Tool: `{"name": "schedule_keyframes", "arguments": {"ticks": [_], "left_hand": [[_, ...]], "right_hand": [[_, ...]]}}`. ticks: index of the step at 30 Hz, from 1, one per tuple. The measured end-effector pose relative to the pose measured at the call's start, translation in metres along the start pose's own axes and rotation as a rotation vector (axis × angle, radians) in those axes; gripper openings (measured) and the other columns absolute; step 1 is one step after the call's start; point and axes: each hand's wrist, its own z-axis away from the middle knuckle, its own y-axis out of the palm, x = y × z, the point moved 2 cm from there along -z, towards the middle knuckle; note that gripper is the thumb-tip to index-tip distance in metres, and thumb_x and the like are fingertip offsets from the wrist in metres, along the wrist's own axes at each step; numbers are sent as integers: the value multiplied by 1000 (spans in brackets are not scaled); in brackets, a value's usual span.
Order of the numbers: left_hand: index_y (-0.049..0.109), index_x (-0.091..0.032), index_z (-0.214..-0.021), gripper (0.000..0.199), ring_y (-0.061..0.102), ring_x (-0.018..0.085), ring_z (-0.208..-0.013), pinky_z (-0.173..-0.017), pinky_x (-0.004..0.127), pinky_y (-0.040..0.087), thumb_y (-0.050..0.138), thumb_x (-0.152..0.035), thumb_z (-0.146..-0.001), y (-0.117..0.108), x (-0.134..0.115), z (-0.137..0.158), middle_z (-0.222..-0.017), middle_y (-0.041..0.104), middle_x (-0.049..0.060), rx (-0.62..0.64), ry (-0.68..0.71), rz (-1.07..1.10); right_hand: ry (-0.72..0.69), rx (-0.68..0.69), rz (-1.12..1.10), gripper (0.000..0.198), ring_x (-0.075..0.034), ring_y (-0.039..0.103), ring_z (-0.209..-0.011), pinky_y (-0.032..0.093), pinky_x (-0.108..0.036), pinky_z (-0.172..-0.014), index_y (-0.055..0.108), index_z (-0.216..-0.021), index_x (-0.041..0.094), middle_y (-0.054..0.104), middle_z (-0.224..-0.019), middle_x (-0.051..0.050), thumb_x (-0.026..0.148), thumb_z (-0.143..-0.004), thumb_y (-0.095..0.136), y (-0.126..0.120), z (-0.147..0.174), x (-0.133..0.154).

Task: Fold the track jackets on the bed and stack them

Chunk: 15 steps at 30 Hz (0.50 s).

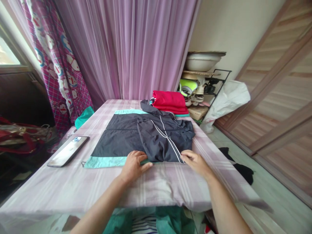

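A dark jacket (122,135) with mint-green edging and white piping lies flat on the table. One sleeve (156,139) is folded across its body, with white stripes running toward the near edge. My left hand (136,164) rests on the jacket's near edge, fingers flat and thumb held apart. At the near right, my right hand (193,161) has its fingers closed in a pinch on the jacket's fabric, by the end of the white stripes. The fingertips of that hand are partly hidden.
A folded red garment (169,101) sits at the table's far side. A phone (68,151) lies to the left on the checked tablecloth (156,188). Behind, a rack holds a basin (203,61) and shoes, beside a white bag (226,100). Purple curtains (131,48) hang beyond.
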Motion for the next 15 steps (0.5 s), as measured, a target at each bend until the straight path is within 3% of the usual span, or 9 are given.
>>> {"name": "schedule_keyframes", "arguments": {"ticks": [2, 5, 8, 11, 15], "left_hand": [[75, -24, -90, 38, 66, 26, -94, -87, 40, 47, 62, -59, -84, 9, -6, -3, -99, 74, 10, -42, -37, 51], [69, -23, -78, 36, 64, 22, -85, -84, 37, 46, 57, -55, -87, 21, -7, -10, -84, 72, 7, -154, -156, 248], [59, -21, -71, 43, 57, 16, -71, -72, 31, 46, 56, -63, -82, 26, -9, -19, -69, 63, 0, -259, -297, 615], [56, -20, -71, 49, 53, 13, -66, -67, 26, 44, 64, -69, -71, 28, -14, -28, -64, 57, -3, -280, -384, 987], [54, -20, -66, 50, 52, 12, -62, -66, 25, 43, 68, -68, -67, 31, -16, -30, -60, 56, -3, -225, -469, 1097]], "right_hand": [[-59, -32, 32, 30, -21, 64, -79, 50, -31, -75, 66, -65, 22, 69, -78, -5, 51, -74, 64, 6, 7, 3], [9, -142, -1, 34, -18, 56, -65, 45, -28, -64, 62, -67, 22, 58, -63, -1, 54, -78, 57, 10, 3, 6], [81, -298, -87, 43, -17, 53, -61, 42, -28, -59, 65, -78, 20, 57, -62, 0, 62, -77, 53, 5, -9, 4], [90, -447, -129, 53, -20, 55, -66, 44, -29, -62, 65, -78, 18, 60, -65, -2, 70, -72, 52, 0, -18, -2], [154, -390, -92, 57, -19, 52, -62, 41, -29, -58, 63, -69, 19, 55, -59, -1, 75, -68, 51, 3, -21, -10]]}}
